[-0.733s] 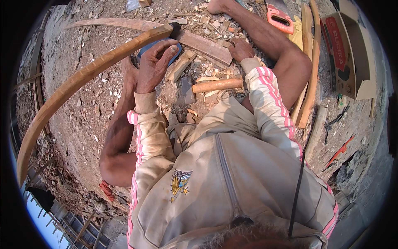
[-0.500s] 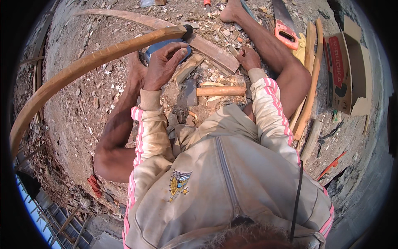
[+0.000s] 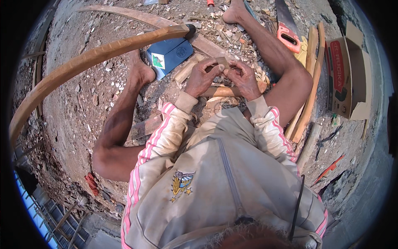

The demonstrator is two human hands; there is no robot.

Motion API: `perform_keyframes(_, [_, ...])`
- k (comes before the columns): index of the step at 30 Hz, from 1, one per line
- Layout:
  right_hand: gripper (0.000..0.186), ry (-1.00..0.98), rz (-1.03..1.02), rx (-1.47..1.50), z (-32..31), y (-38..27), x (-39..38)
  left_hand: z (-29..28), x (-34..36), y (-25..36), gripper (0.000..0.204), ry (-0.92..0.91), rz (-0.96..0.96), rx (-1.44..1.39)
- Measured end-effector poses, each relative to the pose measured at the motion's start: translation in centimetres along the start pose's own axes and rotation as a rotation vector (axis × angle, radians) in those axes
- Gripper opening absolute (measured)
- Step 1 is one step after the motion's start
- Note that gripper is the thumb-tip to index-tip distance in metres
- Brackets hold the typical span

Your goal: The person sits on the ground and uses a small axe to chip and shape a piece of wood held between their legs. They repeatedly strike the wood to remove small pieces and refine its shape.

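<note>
A small, flat, greyish-brown piece (image 3: pixel 223 62) is pinched between my two hands, above the rubble in front of my lap; what it is made of I cannot make out. My left hand (image 3: pixel 203 77) grips its left side with thumb and fingertips. On the other side, the fingers of my right hand (image 3: pixel 244 79) close on it too. Beneath both hands lies a round wooden handle (image 3: pixel 224 91), its left end hidden by my left wrist. A blue folder-like packet (image 3: pixel 176 52) with a green-and-white sticker rests to the left of my left hand.
A long curved wooden pole (image 3: pixel 89 62) sweeps across the left side. Beyond my hands is a weathered plank (image 3: pixel 207 45). To the right are a handsaw (image 3: pixel 289 37), wooden strips (image 3: pixel 309 99) and an open cardboard box (image 3: pixel 342 74). Wood chips and stones cover the ground.
My left hand has moved right, from over the blue packet to the small piece. My right hand has come slightly nearer and left with that piece, so both hands now hold it.
</note>
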State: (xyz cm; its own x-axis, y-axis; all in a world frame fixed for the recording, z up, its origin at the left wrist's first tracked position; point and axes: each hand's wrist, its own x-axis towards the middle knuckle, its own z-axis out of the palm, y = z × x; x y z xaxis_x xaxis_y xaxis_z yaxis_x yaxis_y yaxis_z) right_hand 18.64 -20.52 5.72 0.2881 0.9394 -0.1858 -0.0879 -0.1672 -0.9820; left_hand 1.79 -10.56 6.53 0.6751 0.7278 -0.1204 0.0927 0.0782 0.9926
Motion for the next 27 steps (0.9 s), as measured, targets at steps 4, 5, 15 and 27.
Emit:
perform_keyframes(4, [0.033, 0.117, -0.166, -0.356, -2.2, -1.2, -2.1, -1.4, -0.5, -1.5, 0.026, -0.005, -0.043, -0.001])
perform_keyframes(5, [0.030, 0.184, -0.198, -0.373, -3.4, -2.5, -2.7, -2.5, -0.5, -2.0, 0.025, 0.011, -0.059, -0.009])
perform_keyframes(15, [0.021, 0.969, -0.256, -0.474, -19.9, -6.6, -8.4, -7.7, 0.6, -2.1, 0.027, 0.248, -0.189, -0.243])
perform_keyframes(27, [0.048, 0.537, 0.118, -1.047, -16.8, 10.2, -13.8, -5.0, 0.2, -0.4, 0.045, 0.118, -0.146, 0.000])
